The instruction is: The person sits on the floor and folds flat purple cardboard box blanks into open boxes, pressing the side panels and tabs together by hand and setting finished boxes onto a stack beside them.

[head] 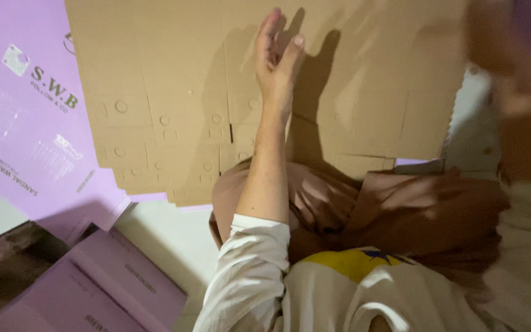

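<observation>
Brown flat cardboard sheets (173,80) over pale floor (173,237)

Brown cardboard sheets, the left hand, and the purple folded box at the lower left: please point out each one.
brown cardboard sheets (173,74), head view, on the flat top sheet.
left hand (276,64), head view, on the palm.
purple folded box (102,286), head view, on its upper face.

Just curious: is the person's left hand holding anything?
No, the left hand is open with fingers spread above the brown cardboard sheets, gripping nothing.
</observation>
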